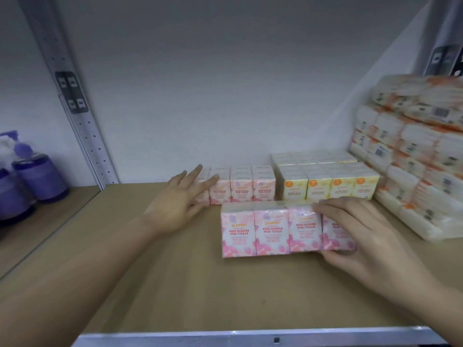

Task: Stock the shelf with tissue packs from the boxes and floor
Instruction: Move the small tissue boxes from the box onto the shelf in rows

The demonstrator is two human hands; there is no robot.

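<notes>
**Inspector A:** We record the front rose scented mini tissue pack (271,229) at centre frame, standing on the shelf board (155,284), its long axis running left to right across the picture, labels facing us. The right hand (360,234) grips its right end, fingers (325,209) curled over the top edge and thumb under the lower front corner.

**Inspector B:** Agreed. We note the left hand (175,204) up and to the left of that pack, not touching it, fingers straight and spread, tips at the left end of the rear rose pack row (240,186). It holds nothing.

**Inspector A:** The deciding relation, in our judgement: the rear row lies directly behind the held pack, parallel to it, with a narrow strip of board between. A straight push towards the back wall should seat it.

**Inspector B:** We add that the yellow mini tissue packs (330,184) stand just right of the rear row, and the stacked orange-printed tissue bundles (413,156) crowd the right edge. The right hand is nearer and already in control.
</notes>
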